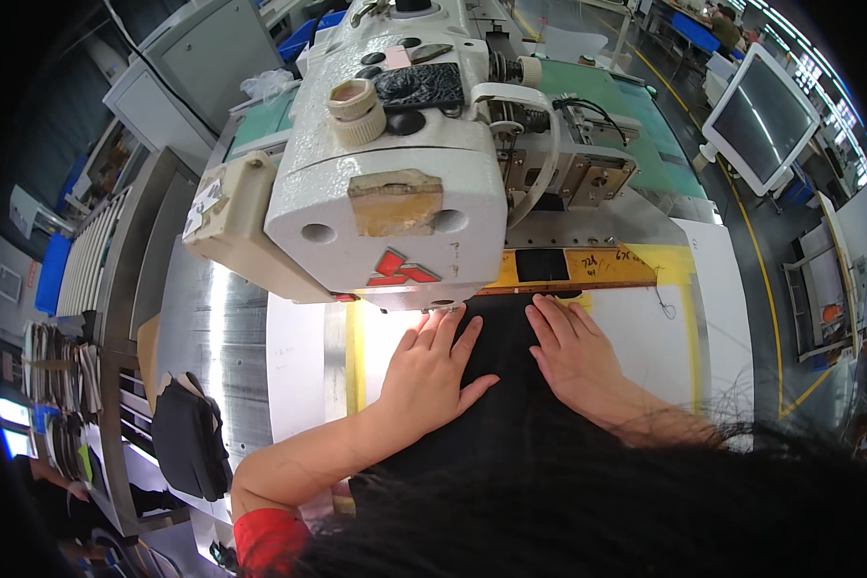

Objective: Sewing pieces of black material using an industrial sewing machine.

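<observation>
Black fabric [501, 356] lies across the white sheet on the machine bed, its far edge at a yellow clamp frame [597, 268]. My left hand [433, 361] rests on the fabric's left side, fingers stretched out and thumb apart, the fingertips partly under the sewing machine head [385, 193]. On the right side my right hand [578, 352] lies flat, its fingers pointing toward the frame. Neither hand grips anything. The needle area is hidden behind the machine head. Dark hair covers the lower part of the fabric.
A stack of folded black fabric pieces [188, 438] sits on the metal table's left side. At the right stands a white-framed screen [763, 120] on an arm. A shelf rack [63, 385] with piled material is at far left, where another person's arm [56, 474] shows.
</observation>
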A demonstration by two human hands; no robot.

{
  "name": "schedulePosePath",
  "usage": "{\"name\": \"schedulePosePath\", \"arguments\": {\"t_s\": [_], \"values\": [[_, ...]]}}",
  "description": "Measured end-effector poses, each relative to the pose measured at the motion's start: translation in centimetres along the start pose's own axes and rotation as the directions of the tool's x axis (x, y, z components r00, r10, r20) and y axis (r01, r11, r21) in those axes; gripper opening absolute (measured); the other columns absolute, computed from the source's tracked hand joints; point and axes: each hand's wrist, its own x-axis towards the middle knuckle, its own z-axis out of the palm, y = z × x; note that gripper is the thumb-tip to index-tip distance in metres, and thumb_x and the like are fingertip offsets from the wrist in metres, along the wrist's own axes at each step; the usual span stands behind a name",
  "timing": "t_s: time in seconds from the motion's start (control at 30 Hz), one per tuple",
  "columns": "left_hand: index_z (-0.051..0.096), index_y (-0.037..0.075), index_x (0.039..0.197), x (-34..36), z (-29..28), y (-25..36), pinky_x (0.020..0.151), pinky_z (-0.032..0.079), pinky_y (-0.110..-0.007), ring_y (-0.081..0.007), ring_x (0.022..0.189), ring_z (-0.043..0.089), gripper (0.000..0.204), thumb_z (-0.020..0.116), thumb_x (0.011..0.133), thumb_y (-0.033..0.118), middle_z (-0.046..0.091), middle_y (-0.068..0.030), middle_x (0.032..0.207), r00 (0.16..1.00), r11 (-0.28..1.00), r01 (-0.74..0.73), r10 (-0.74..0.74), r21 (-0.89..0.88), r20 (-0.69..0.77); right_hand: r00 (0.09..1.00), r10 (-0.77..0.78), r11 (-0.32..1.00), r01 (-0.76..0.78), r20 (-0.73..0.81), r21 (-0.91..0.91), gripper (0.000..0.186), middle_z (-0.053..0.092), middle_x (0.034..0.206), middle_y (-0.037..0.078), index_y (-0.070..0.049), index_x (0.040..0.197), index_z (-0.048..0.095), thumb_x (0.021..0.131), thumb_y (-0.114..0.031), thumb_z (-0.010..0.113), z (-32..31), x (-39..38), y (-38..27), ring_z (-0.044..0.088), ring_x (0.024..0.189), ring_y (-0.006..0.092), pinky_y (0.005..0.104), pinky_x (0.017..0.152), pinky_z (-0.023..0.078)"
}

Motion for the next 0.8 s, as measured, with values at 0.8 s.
{"name": "schedulePosePath", "arguments": {"t_s": [0.8], "values": [[0.053, 0.003, 0.132, 0.0, 0.5, -0.1, 0.095, 0.045, -0.042, -0.0340, 0.115, 0.056, 0.066, 0.068, 0.083, 0.044, 0.047, -0.0199, 0.136, 0.999, 0.999, 0.037, -0.036, -0.007, 0.039, 0.999, -0.043, 0.999, 0.043, -0.033, -0.007, 0.052, 0.050, 0.133, 0.021, 0.007, 0.128, 0.051, 0.087, -0.022, 0.064, 0.0, 0.1, 0.5, 0.049, 0.124, 0.0322, 0.0417, 0.109, 0.036]]}}
